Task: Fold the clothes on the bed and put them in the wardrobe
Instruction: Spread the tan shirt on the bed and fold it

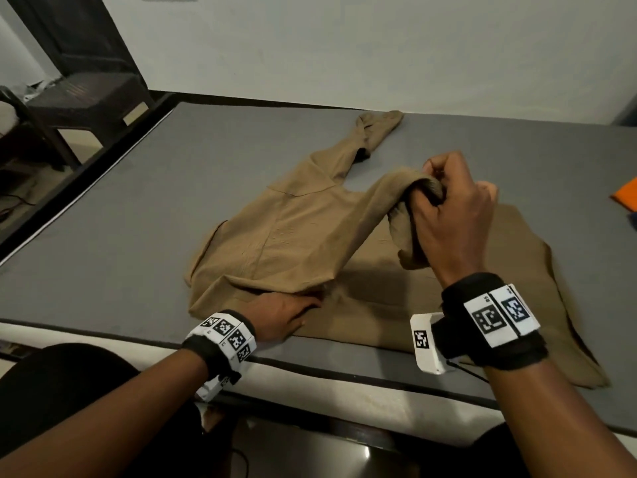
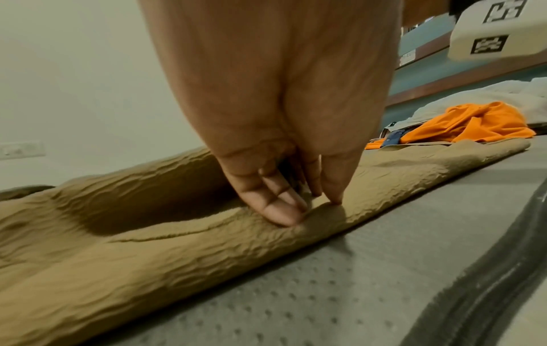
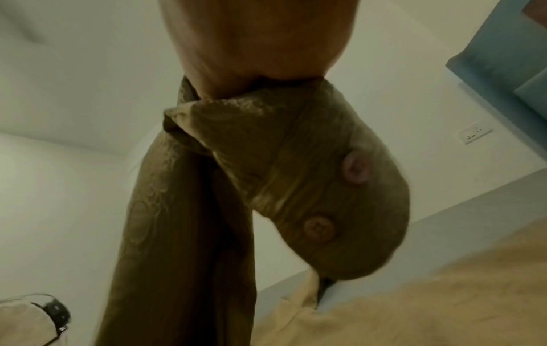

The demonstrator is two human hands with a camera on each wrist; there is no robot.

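A tan long-sleeved shirt [image 1: 293,232] lies spread on the grey mattress [image 1: 120,236]. My right hand [image 1: 437,188] grips one sleeve's cuff [image 1: 413,184] and holds it up above the shirt's body, the sleeve stretched down to the left. In the right wrist view the cuff [image 3: 311,187] with two buttons hangs bunched under my right hand [image 3: 251,58]. My left hand [image 1: 303,305] lies flat near the bed's front edge and presses the shirt's folded near side. The left wrist view shows its straight fingertips [image 2: 284,215] pushing into the tan cloth [image 2: 148,245]. The other sleeve [image 1: 372,136] reaches toward the far wall.
An orange garment [image 1: 625,194] lies at the bed's right edge, seen as orange cloth [image 2: 473,124] beside white cloth [image 2: 488,96] in the left wrist view. A dark chair [image 1: 86,94] stands beyond the bed's left side. A white wall runs behind the bed.
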